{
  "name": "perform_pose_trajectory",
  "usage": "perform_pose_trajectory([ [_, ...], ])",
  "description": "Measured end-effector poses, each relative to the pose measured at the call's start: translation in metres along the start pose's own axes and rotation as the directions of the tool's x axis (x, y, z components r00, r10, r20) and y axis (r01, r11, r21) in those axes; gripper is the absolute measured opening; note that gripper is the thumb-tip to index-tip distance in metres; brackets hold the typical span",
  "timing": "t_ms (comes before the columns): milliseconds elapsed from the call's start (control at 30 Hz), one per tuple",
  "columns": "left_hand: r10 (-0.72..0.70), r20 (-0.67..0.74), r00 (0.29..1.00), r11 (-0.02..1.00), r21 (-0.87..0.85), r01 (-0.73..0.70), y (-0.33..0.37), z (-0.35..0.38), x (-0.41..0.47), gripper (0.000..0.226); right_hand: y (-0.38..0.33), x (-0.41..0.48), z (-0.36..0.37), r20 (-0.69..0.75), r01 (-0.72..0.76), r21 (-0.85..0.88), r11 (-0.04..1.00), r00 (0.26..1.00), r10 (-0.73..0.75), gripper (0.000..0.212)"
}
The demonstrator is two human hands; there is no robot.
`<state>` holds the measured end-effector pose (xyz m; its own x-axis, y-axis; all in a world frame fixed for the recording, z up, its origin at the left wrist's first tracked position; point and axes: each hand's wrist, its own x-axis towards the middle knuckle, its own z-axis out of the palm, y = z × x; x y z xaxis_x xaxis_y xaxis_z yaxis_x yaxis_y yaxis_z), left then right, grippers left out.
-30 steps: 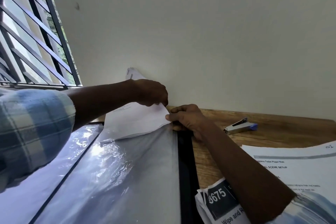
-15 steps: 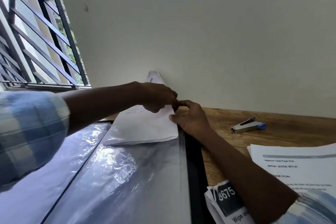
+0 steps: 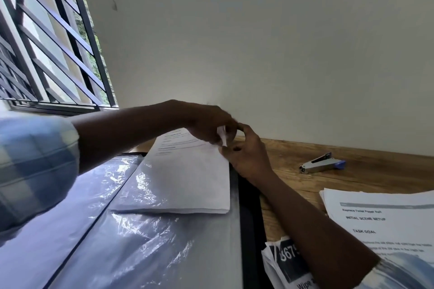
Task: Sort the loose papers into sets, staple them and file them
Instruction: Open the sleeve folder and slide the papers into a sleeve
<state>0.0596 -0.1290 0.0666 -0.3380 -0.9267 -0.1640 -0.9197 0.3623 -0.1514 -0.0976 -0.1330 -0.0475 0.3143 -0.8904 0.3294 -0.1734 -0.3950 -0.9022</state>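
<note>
1. Paper set (image 3: 187, 178): it lies on the right-hand page of my open black folder (image 3: 249, 218), towards the page's twelve o'clock end. Glare across its lower part suggests that part sits under the clear sleeve (image 3: 152, 253). The top, with its printed lines, looks bare.
2. I judge this to be the filing step for one set, partway done, with the sheets not yet fully down in the sleeve. I cannot see a staple, so I cannot say whether this set is fastened.
3. Plenty seems to be left.
   - A loose stack (image 3: 380, 218) lies on the counter (image 3: 352, 178) at four o'clock of my view.
   - A rumpled bundle (image 3: 286, 263) with a large printed number lies at five o'clock, partly hidden by my right forearm.
   - The stapler (image 3: 321, 164) rests at three o'clock of my right hand, well apart from it and untouched.
4. My left hand (image 3: 206, 122) reaches across from nine o'clock with its fingers curled. It pinches the set's top right corner, which is bent upward.
5. My right hand (image 3: 249, 157) comes up from five o'clock and meets that same corner on its three o'clock side. The fingers are curled and the forefinger is raised. I cannot tell whether it grips the sleeve's rim, the paper, or nothing.
</note>
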Motion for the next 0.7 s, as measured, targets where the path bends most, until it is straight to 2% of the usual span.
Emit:
perform_pose_trajectory([
  [33,-0.020,-0.119,0.993,0.993,-0.118,0.006,-0.006,0.000,-0.005,0.033,0.000,0.000,0.000,-0.004,0.003,0.006,1.000,1.000,-0.003,0.071],
  [100,-0.135,-0.341,0.930,0.965,-0.260,0.045,-0.023,0.004,-0.013,0.031,0.001,0.000,0.000,-0.007,0.004,0.019,1.000,1.000,-0.004,0.072],
  [167,-0.317,-0.420,0.850,0.922,-0.348,0.171,-0.043,0.016,-0.017,0.029,0.001,0.001,0.000,0.002,0.007,0.026,1.000,1.000,-0.007,0.072],
  [233,-0.469,-0.335,0.817,0.834,-0.471,0.286,-0.058,0.032,-0.018,0.039,0.003,0.002,-0.001,0.003,0.011,0.042,0.999,1.000,-0.011,0.071],
  [300,-0.530,-0.214,0.820,0.746,-0.578,0.332,-0.066,0.045,-0.016,0.044,0.005,0.003,-0.001,0.006,0.013,0.060,0.998,1.000,-0.013,0.071],
  [400,-0.470,-0.160,0.868,0.726,-0.629,0.277,-0.069,0.054,-0.010,0.041,0.007,0.003,-0.002,0.006,0.008,0.103,0.995,1.000,-0.009,0.068],
  [533,-0.400,-0.107,0.910,0.722,-0.648,0.241,-0.070,0.071,0.002,0.026,0.011,0.007,0.000,0.003,-0.032,0.155,0.987,0.999,0.032,0.065],
  [633,-0.374,-0.090,0.923,0.655,-0.731,0.194,-0.066,0.075,-0.006,0.027,0.014,0.011,0.001,0.011,-0.037,0.178,0.983,0.999,0.036,0.063],
  [700,-0.347,-0.098,0.933,0.636,-0.755,0.157,-0.059,0.072,-0.019,0.046,0.015,0.011,0.001,0.008,-0.038,0.162,0.986,0.999,0.038,0.062],
])
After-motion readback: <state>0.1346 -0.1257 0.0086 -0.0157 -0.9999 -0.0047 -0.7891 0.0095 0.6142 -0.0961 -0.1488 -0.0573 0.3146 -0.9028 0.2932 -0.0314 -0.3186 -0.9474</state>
